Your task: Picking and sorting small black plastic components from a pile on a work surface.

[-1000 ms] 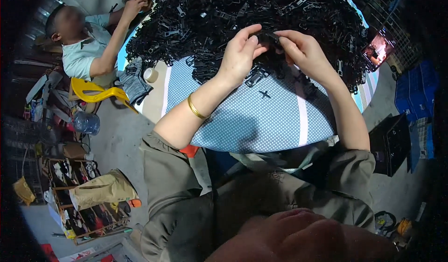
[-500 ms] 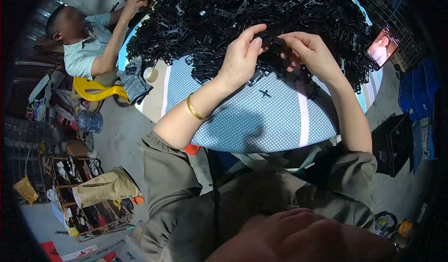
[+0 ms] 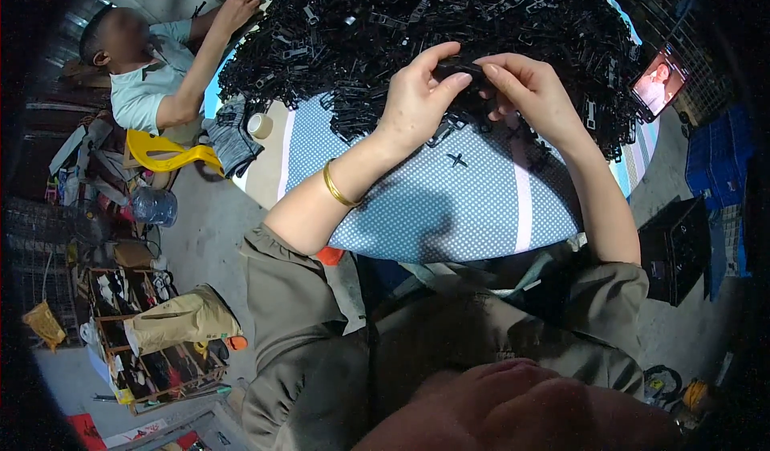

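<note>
Both hands meet at the near edge of a big heap of small black plastic parts (image 3: 353,58). My left hand (image 3: 417,102) has thumb and forefinger curved around a dark part, its shape lost against the heap. Close by, my right hand (image 3: 533,94) pinches the same dark part between thumb and curled fingers. On the dotted blue-grey tablecloth (image 3: 401,210) just below the hands lies a small black cross-shaped piece (image 3: 457,160). A gold bangle circles my left wrist.
A roll of tape (image 3: 259,126) and a grey cloth (image 3: 233,138) lie at the table's left edge. Another person (image 3: 148,74) sits there on a yellow chair (image 3: 160,158), reaching into the heap. A lit screen (image 3: 659,82) stands at right, near blue crates (image 3: 722,154).
My left thumb has stretched toward the right fingertips, and the two hands are closer together. The other person's hand has shifted slightly at the heap.
</note>
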Demonstrator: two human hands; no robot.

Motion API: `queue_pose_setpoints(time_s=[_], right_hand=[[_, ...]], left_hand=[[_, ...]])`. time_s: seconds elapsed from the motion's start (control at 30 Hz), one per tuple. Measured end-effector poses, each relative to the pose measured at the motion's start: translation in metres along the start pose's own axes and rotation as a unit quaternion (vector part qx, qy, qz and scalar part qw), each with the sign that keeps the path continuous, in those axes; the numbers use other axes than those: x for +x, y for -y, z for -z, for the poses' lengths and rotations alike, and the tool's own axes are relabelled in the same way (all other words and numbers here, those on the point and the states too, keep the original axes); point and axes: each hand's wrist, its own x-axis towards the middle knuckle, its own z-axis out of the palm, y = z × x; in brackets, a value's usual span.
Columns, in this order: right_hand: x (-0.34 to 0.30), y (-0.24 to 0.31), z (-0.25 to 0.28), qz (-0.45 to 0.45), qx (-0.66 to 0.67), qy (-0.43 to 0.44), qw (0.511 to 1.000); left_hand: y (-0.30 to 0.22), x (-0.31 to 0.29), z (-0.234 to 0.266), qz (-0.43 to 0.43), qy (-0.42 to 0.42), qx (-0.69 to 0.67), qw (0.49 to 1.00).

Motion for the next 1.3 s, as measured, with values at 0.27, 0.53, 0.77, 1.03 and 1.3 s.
queue_pose_setpoints(time_s=[0.27,0.53,0.77,1.03,1.3], right_hand=[[0.005,-0.005,0.006,0.055,-0.234,-0.106,0.965],[0.009,-0.009,0.012,0.141,-0.115,-0.021,0.983],[0.015,-0.011,0.066,0.083,0.000,0.143,0.986],[-0.005,-0.012,0.000,0.172,-0.507,0.067,0.842],[-0.011,-0.008,0.002,0.196,-0.472,0.025,0.859]], left_hand=[[0.007,0.002,0.003,-0.041,-0.009,-0.100,0.994],[0.005,0.008,0.008,-0.010,0.083,-0.277,0.957],[-0.027,-0.020,-0.016,-0.048,0.207,-0.206,0.955],[-0.019,-0.067,-0.072,-0.492,0.347,0.070,0.795],[-0.004,0.035,0.017,-0.327,-0.110,0.258,0.903]])
